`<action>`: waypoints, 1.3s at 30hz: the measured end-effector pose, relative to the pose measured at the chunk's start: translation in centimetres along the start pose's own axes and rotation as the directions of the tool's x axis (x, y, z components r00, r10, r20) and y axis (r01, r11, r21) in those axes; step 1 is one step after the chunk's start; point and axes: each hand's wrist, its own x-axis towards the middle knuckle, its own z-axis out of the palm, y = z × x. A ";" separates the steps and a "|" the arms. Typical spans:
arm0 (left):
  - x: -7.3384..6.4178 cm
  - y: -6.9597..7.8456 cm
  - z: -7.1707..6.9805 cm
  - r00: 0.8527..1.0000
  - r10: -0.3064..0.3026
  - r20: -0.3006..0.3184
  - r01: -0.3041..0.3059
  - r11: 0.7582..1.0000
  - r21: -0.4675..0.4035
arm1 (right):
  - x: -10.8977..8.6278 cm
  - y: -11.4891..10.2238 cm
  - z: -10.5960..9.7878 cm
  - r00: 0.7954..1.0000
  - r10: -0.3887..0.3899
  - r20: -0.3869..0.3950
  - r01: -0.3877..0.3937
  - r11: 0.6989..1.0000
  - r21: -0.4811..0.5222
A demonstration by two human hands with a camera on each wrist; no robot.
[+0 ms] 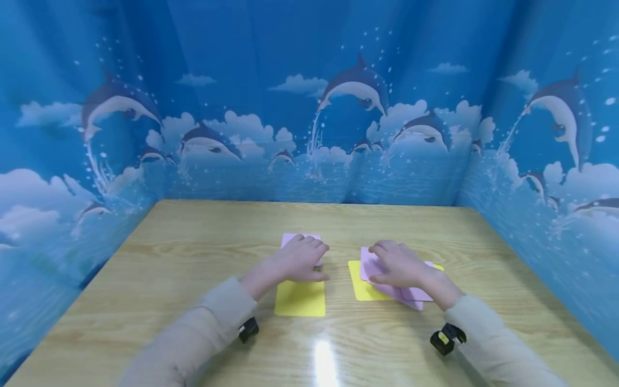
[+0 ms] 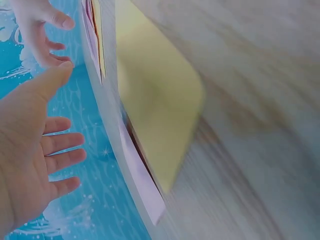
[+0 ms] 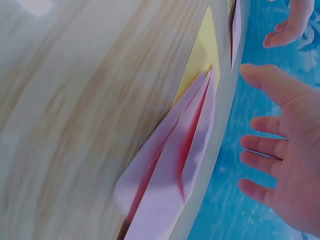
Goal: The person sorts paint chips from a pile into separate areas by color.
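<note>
In the head view my left hand (image 1: 302,258) is over a yellow square sheet (image 1: 300,299) and a lilac sheet (image 1: 295,237) just behind it. Its fingers are relaxed and grip nothing. My right hand (image 1: 398,264) hovers above a loose pile of several lilac sheets (image 1: 371,263), fanned unevenly over another yellow sheet (image 1: 358,285). The right wrist view shows that hand (image 3: 300,145) with fingers apart and nothing between them. Gaps show between the stacked lilac sheets (image 3: 165,175) there. In the left wrist view the left palm (image 2: 25,160) also holds nothing.
A light wood-grain table (image 1: 203,236) carries the sheets. Blue curtains with dolphins (image 1: 261,172) surround its back and sides. A small black device (image 1: 249,329) hangs at the left wrist, and another black device (image 1: 444,339) at the right. Bright glare (image 1: 325,363) marks the near tabletop.
</note>
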 end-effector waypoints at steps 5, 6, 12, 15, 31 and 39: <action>2.0 0.9 0.0 1.000 0.006 0.027 -0.006 1.000 0.011 | -0.8 1.3 0.0 1.000 0.016 0.002 -0.016 1.000 0.025; 2.3 1.1 -0.1 0.999 0.007 0.033 -0.008 1.000 0.012 | -0.9 1.5 0.0 1.000 0.018 0.001 -0.018 0.999 0.031; 4.6 2.2 -0.3 0.998 -0.016 0.064 0.016 1.000 -0.004 | -1.3 2.9 -0.1 0.999 0.042 0.011 -0.042 0.998 0.051; 5.6 2.5 -0.2 0.997 -0.028 0.070 0.029 0.999 -0.018 | -1.4 3.4 -0.2 0.997 0.067 0.030 -0.069 0.996 0.053; 9.3 4.4 1.0 0.986 -0.022 0.167 0.039 0.994 -0.098 | -1.4 4.7 0.6 0.972 0.127 0.195 -0.153 0.980 0.124; 10.1 4.8 1.3 0.978 -0.022 0.207 0.043 0.994 -0.096 | -1.1 5.0 0.9 0.967 0.121 0.224 -0.154 0.978 0.139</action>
